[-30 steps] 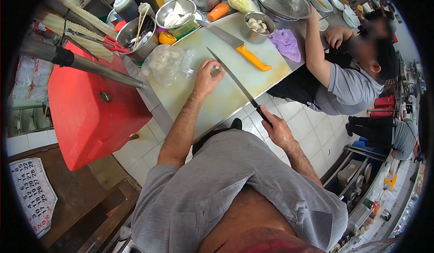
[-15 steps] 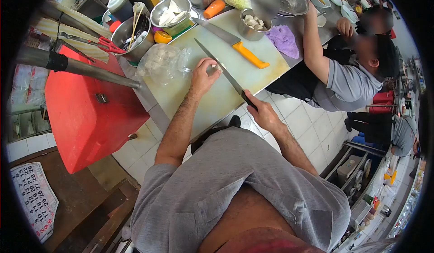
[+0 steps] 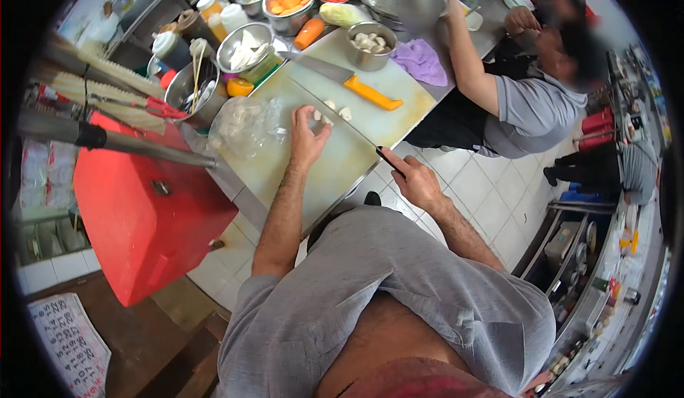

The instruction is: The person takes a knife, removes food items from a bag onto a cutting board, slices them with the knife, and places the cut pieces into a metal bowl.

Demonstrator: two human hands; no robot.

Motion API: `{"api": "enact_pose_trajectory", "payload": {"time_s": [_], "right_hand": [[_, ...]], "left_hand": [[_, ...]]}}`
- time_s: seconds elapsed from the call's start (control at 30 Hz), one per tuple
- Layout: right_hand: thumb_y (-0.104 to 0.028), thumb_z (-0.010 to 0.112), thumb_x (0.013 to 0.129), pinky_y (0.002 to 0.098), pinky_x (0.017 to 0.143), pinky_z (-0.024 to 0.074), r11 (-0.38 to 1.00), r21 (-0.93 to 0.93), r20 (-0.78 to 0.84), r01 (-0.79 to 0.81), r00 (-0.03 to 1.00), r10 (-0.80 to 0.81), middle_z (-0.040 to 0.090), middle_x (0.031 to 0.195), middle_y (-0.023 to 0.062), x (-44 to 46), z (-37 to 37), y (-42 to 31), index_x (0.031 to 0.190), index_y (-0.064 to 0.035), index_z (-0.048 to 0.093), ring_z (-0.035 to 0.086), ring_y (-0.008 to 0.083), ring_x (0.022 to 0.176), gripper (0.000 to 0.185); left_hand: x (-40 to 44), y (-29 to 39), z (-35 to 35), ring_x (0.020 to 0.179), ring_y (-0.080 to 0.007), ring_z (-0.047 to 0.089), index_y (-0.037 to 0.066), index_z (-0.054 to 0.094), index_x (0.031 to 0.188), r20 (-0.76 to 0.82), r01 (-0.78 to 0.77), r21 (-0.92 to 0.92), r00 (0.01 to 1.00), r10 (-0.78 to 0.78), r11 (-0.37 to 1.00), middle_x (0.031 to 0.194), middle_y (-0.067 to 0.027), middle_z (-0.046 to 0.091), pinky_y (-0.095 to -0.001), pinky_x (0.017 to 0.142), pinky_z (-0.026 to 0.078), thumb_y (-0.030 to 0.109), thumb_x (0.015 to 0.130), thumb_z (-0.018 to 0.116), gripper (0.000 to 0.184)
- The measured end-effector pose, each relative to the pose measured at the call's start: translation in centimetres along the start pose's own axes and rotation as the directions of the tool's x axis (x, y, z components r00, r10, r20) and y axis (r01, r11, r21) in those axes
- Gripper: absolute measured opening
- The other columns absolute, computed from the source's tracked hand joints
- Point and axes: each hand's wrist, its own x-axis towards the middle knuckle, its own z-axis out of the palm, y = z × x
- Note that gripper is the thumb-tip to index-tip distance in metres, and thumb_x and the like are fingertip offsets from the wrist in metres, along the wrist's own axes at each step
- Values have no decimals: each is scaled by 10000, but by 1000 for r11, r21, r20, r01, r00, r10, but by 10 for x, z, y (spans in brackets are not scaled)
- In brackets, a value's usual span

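My right hand (image 3: 420,184) grips the black handle of a long, narrow knife (image 3: 342,118). Its blade points up and left across the pale cutting board (image 3: 285,191). My left hand (image 3: 308,142) is left of the blade, fingers and thumb curled around a small white piece that looks like mushroom (image 3: 318,115). Two similar white pieces (image 3: 345,114) lie on the board near the blade. A clear plastic bag (image 3: 249,124) with pale lumps rests left of my left hand. Beyond the blade lies a broad knife with a yellow handle (image 3: 374,93).
A metal bowl of white chunks (image 3: 370,58) stands at the board's far edge, beside a purple cloth (image 3: 420,62). Bowls, bottles and a carrot (image 3: 309,33) crowd the back. A red bin (image 3: 153,213) is at left; a co-worker (image 3: 531,110) stands at right.
The view has shifted, so the board appears lower and further left. My left hand's fingers have loosened and drawn back from the blade. White pieces now show loose on the board.
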Motion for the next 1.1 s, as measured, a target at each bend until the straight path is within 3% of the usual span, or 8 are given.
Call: {"api": "enact_pose_trajectory", "payload": {"time_s": [0.07,0.23,0.37,0.53,0.6,0.73,0.9,1.1], "right_hand": [[-111,572,866,418,660,537,999,36,-21,2,1000,-1,583,912,150,1,-2,0,1388,-271,413,624,313,737,569],[-100,559,846,447,612,527,1000,13,-152,-2,988,4,575,901,178,-1,2,7,1345,-306,465,618,341,702,547],[-118,554,842,445,624,529,998,-27,-169,-62,984,57,564,928,168,-5,-4,13,1346,-343,454,624,337,722,561],[-167,563,875,411,618,527,985,-108,-170,-138,978,119,530,888,120,-14,-4,16,1342,-377,452,609,298,722,524],[-113,553,844,417,634,530,984,-94,-154,-153,979,137,523,930,133,-21,-10,16,1345,-375,451,617,305,748,575],[-39,549,790,414,648,531,977,-146,-72,-154,987,145,498,964,134,-30,-4,23,1347,-381,453,619,300,769,661],[-5,546,772,394,663,532,979,-165,-74,-123,991,112,476,955,118,-31,4,23,1343,-388,457,611,281,835,693],[1,549,761,384,672,533,980,-159,-87,-119,991,106,465,980,112,-30,18,29,1339,-381,462,606,278,869,698]], "left_hand": [[4,4,8,1144,-351,450,16,466,1179,-27,-66,8,997,66,998,1169,-189,480,-445,977,377,206,756,715,526],[14,10,42,1172,-369,427,40,464,1228,-1,-193,525,974,227,829,1202,-195,475,-506,967,338,441,818,642,600],[19,0,47,1008,-336,500,72,573,1059,135,-324,579,943,304,748,1064,-125,548,-496,858,390,324,852,626,331],[16,-4,45,895,-345,536,53,576,1011,203,-463,497,884,421,734,950,-143,546,-427,755,452,199,826,666,253],[15,6,40,917,-362,541,28,583,1061,106,-186,247,981,164,951,959,-160,552,-440,792,451,209,846,655,291],[29,34,35,882,-342,550,16,570,1087,-108,-245,140,959,261,959,957,-156,545,-437,745,459,212,840,669,331],[59,42,29,878,-353,571,23,623,1039,426,-320,427,896,124,846,981,-150,554,-451,749,471,328,825,673,376],[71,34,26,902,-355,572,7,653,972,491,-323,451,868,71,832,983,-157,569,-438,775,467,351,826,663,374]]}}
